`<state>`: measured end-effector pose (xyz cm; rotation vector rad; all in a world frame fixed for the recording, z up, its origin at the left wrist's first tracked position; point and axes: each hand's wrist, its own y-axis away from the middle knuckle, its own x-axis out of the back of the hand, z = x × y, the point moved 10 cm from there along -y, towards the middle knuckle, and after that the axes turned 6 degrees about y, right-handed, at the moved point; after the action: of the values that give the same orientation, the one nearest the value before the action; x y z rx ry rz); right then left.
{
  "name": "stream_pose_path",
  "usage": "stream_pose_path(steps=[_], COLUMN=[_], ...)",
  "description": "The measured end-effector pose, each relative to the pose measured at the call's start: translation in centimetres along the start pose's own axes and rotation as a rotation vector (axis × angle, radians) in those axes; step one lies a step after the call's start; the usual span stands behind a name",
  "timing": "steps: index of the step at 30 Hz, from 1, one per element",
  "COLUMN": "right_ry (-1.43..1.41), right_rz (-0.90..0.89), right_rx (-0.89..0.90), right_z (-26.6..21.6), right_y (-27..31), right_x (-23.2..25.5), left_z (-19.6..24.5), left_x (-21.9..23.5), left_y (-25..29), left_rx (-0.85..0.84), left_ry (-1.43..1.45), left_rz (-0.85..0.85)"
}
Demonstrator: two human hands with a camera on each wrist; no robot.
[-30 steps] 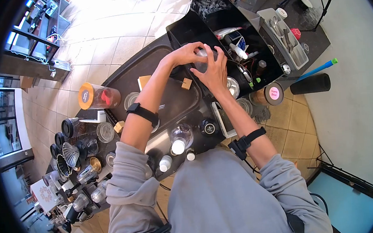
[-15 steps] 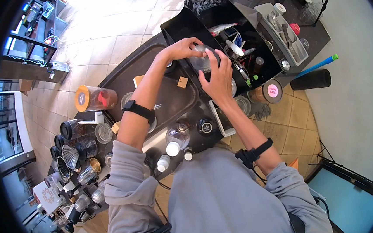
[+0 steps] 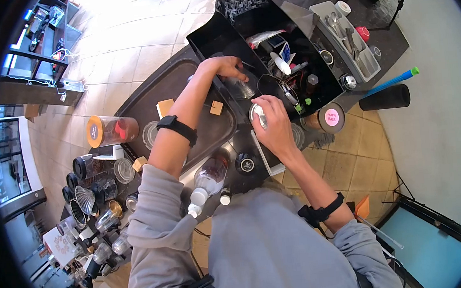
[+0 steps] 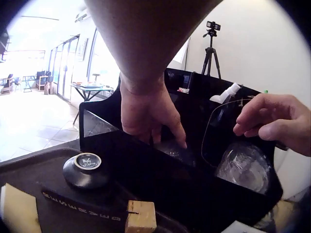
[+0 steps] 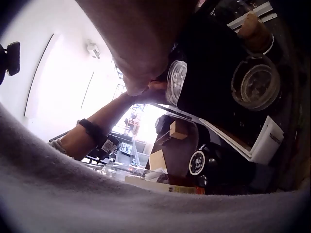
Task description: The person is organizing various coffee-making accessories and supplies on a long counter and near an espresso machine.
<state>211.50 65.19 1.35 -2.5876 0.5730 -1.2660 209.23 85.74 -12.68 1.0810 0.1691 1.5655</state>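
My left hand [image 3: 221, 68] reaches down into the front compartment of the black organizer [image 3: 209, 41]. Its fingers and thumb hold a clear, see-through container [image 3: 243, 90] low inside; in the left wrist view the container [image 4: 176, 152] is partly hidden by the compartment wall. Nearer my body, my right hand [image 3: 274, 123] hovers with fingers loosely bent over a round clear glass dish [image 3: 257, 112]. The left wrist view has this glass [image 4: 245, 170] below the right fingertips, with a gap between them. It also appears beside the right hand in the right wrist view.
On the brown tray [image 3: 179, 75] lie wooden blocks [image 3: 216, 108] and an upturned dark bowl [image 4: 86, 170]. Pens, cables and packets fill the organizer's far compartment. Bottles [image 3: 211, 172] and a black-lidded jar [image 3: 245, 164] stand close to my body. A cutlery tray [image 3: 352, 42] lies behind the organizer.
Both hands held the clear container above the organizer earlier. Now my left hand has it down in the front compartment, while my right hand has let go and drawn back toward my body.
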Motion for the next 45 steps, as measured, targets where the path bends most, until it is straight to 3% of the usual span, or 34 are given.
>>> stream_pose_path(steps=[3, 5, 10, 13, 14, 16, 21, 25, 27, 29, 30, 32, 34, 42, 45], right_ry=[-0.024, -0.055, -0.098, -0.110, -0.121, -0.144, -0.355, -0.589, -0.670, -0.787, -0.793, -0.953, -0.936, -0.736, -0.737], right_rz=[-0.020, -0.030, -0.047, -0.041, -0.052, -0.067, 0.001, -0.033, -0.074, -0.123, -0.142, -0.226, -0.276, -0.663, -0.810], right_rx=[-0.009, -0.020, -0.004, 0.053, 0.058, 0.059, 0.082, 0.186, 0.319, 0.485, 0.506, 0.636, 0.684, 0.735, 0.740], right_z=[0.1, 0.2, -0.5, -1.7, -2.2, -2.7, -4.3, -8.0, -12.1, -16.3, -17.9, -21.8, -24.9, -34.6, -37.2], right_y=[0.1, 0.2, 0.1, -0.3, -0.4, -0.3, 0.9, 2.8, 3.7, 5.9, 6.8, 9.6, 12.5, 27.3, 32.8], right_x=[0.4, 0.7, 1.4, 2.4, 2.7, 2.8, 4.7, 6.3, 7.0, 7.4, 7.1, 7.3, 6.4, -0.8, -4.1], left_z=[-0.7, -0.7, -0.9, -0.8, 1.6, 3.1, 2.0, 1.3, 0.7, -1.4, -1.0, -1.5, -2.5, -8.6, -10.4], left_x=[-0.1, 0.8, 1.3, 1.6, 3.1, 5.4, 10.1, 8.6, 5.6, 1.6, -0.7, -6.6, -13.3, -42.3, -53.1], left_y=[-0.4, -1.3, -1.1, -0.9, 2.4, 7.9, 25.5, 41.1, 47.9, 53.6, 56.4, 61.2, 64.8, 73.7, 74.6], left_rx=[0.038, -0.032, -0.040, -0.135, -0.251, -0.308, -0.319, -0.239, -0.181, -0.229, -0.232, -0.300, -0.345, -0.038, 0.254], left_ry=[0.044, -0.145, -0.169, -0.228, -0.276, -0.153, 0.072, 0.263, 0.375, 0.538, 0.468, 0.558, 0.717, 1.099, 1.167], left_rz=[-0.027, 0.040, 0.081, 0.136, 0.246, 0.344, 0.773, 1.065, 1.169, 1.320, 1.374, 1.472, 1.548, 1.820, 1.818])
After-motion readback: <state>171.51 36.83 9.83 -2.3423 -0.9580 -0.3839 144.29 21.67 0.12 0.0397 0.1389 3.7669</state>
